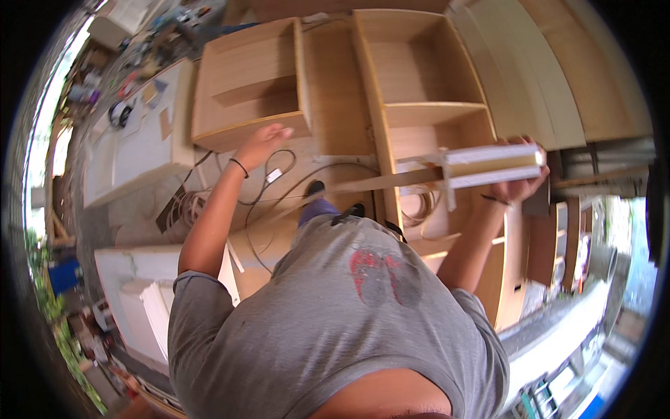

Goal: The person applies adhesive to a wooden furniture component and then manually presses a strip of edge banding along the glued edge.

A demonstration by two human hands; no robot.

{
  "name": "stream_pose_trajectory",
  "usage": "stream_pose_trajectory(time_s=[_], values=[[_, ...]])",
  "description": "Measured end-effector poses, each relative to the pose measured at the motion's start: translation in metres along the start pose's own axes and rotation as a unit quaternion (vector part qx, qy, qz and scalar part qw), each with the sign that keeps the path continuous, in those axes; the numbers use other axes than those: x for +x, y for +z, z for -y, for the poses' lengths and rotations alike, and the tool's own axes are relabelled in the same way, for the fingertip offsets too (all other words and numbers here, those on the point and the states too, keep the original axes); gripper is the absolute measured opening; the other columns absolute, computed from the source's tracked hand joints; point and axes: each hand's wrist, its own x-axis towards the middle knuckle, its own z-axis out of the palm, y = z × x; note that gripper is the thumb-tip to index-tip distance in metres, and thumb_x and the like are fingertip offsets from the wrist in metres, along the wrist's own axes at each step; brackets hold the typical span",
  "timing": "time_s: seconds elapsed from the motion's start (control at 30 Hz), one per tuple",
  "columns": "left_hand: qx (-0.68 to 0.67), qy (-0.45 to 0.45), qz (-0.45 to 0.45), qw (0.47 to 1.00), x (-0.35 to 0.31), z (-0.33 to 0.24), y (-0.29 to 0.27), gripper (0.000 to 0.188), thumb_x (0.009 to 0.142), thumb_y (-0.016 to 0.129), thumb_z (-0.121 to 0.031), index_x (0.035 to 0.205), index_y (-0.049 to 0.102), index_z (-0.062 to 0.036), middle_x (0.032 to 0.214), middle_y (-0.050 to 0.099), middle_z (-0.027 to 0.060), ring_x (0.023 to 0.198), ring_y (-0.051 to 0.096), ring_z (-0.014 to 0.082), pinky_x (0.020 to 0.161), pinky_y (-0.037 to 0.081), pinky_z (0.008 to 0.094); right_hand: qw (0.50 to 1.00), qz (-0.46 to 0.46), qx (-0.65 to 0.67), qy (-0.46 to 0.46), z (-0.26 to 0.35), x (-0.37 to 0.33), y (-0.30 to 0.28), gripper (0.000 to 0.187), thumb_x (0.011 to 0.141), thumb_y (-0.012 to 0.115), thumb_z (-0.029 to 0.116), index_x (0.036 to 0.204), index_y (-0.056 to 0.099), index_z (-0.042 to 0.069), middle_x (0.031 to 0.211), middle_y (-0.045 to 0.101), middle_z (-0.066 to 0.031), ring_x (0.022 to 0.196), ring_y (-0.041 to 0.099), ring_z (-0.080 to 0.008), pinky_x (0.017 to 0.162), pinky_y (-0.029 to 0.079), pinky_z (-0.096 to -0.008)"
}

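My right hand (522,187) grips the end of a long white-sided holder (460,179) with a tan middle and a crosspiece at its left end. A thin wood-coloured strip (384,183) runs leftward from that crosspiece, above an open cabinet. On the left, my left hand (264,145) hovers by the lower front corner of a wooden cabinet box (244,128). Its fingers are partly spread and a little blurred, with nothing visible in them. Beneath the holder stands a tall open wooden cabinet (436,105) with a shelf across it.
A coil of strip (187,209) lies on the floor at left, another coil (419,206) inside the tall cabinet. A dark cable (248,220) loops near my feet. A white-topped panel (115,164) stands at left, and large boards (530,63) lean at upper right.
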Motion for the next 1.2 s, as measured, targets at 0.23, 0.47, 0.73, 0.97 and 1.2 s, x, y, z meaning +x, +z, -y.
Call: stream_pose_trajectory(time_s=[0.23,0.47,0.73,0.97,1.2], values=[[-0.025,0.185,0.352,0.917,0.004,-0.173,0.128,0.067,0.086,0.057,-0.052,0.124,0.049,0.0022,0.118,0.055,0.0114,0.109,0.052,0.0164,0.097,0.038,0.0297,0.992,-0.052,0.117,0.017,-0.025,-0.005,0.016,0.041,0.078,0.062,0.041,0.103,0.057,0.009,0.1,0.053,-0.0045,0.092,0.05,-0.0187,0.083,0.037,-0.0424],[-0.018,0.168,0.383,0.908,0.0,-0.199,0.144,0.06,0.08,0.067,-0.047,0.114,0.056,0.0018,0.103,0.06,0.0057,0.096,0.053,0.0113,0.085,0.042,0.0247,0.992,-0.078,0.095,-0.039,-0.018,-0.017,0.016,0.047,0.08,0.061,0.043,0.116,0.057,0.012,0.107,0.054,-0.007,0.097,0.05,-0.0228,0.089,0.037,-0.0485],[-0.094,0.137,0.41,0.897,-0.014,-0.19,0.139,0.054,0.081,0.067,-0.046,0.106,0.057,0.0007,0.094,0.059,0.0022,0.088,0.052,0.009,0.079,0.043,0.0251,0.99,-0.06,0.123,-0.04,-0.022,-0.019,0.001,0.043,0.089,0.053,0.042,0.119,0.057,0.012,0.119,0.059,-0.0017,0.123,0.043,-0.0256,0.099,0.031,-0.0551],[-0.074,0.104,0.4,0.907,-0.044,-0.184,0.109,0.055,0.079,0.069,-0.046,0.107,0.056,-0.0005,0.093,0.058,0.002,0.089,0.051,0.0095,0.079,0.042,0.025,0.993,-0.011,0.007,-0.12,0.007,0.003,-0.037,0.035,0.091,0.05,0.043,0.102,0.063,0.012,0.105,0.063,-0.0056,0.11,0.052,-0.0192,0.095,0.038,-0.0508],[-0.103,0.098,0.39,0.91,-0.05,-0.163,0.074,0.054,0.08,0.068,-0.047,0.103,0.058,0.0004,0.091,0.06,0.004,0.087,0.053,0.0105,0.079,0.043,0.0259,0.999,-0.024,-0.005,0.034,0.203,0.013,-0.221,0.069,0.093,0.026,0.055,0.12,0.051,-0.003,0.121,0.053,-0.0214,0.119,0.046,-0.0301,0.099,0.034,-0.0466]])
